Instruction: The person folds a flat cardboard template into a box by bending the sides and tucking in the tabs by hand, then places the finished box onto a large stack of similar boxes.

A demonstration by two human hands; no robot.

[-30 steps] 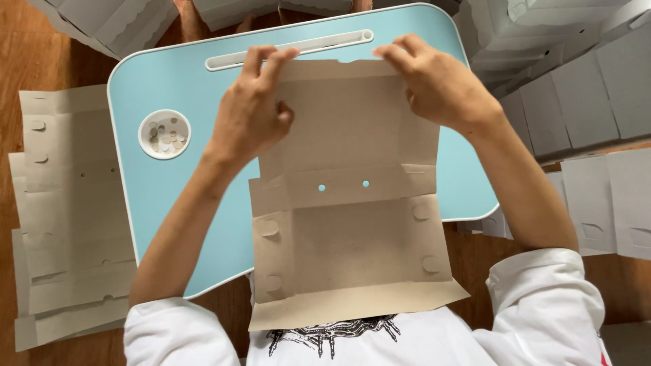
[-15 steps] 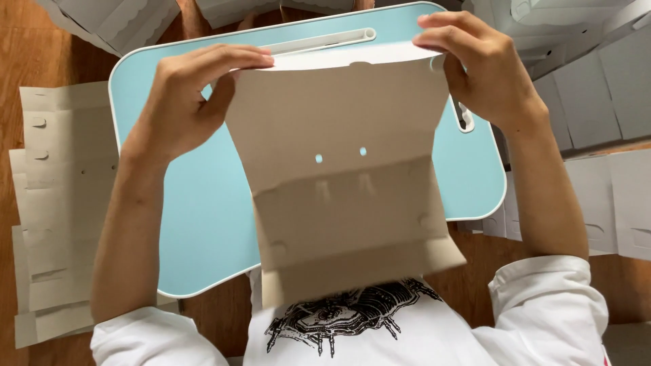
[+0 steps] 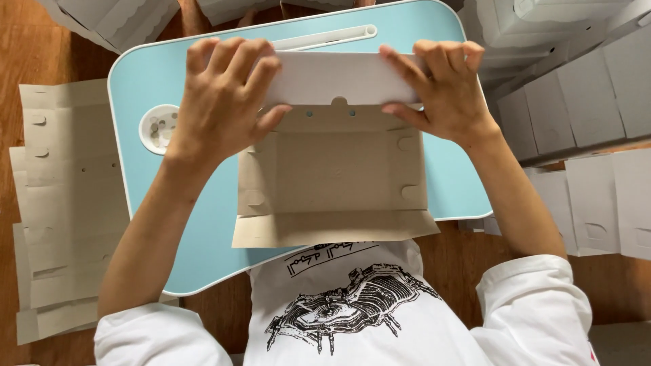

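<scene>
A light blue lap table (image 3: 169,224) sits on a brown wood floor (image 3: 41,47). A flat brown cardboard box (image 3: 332,176) lies on the table, right in front of the person. The left hand (image 3: 220,102) and the right hand (image 3: 441,91) both press on its white far flap (image 3: 339,78), fingers bent over the top and thumbs under it. More flat cardboard sheets (image 3: 61,203) lie piled at the left.

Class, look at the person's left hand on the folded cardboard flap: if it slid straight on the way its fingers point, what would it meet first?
The left hand points away across the light blue lap desk. It would likely first meet the desk's long white groove past the cardboard box blank, though depth is unclear.
</scene>
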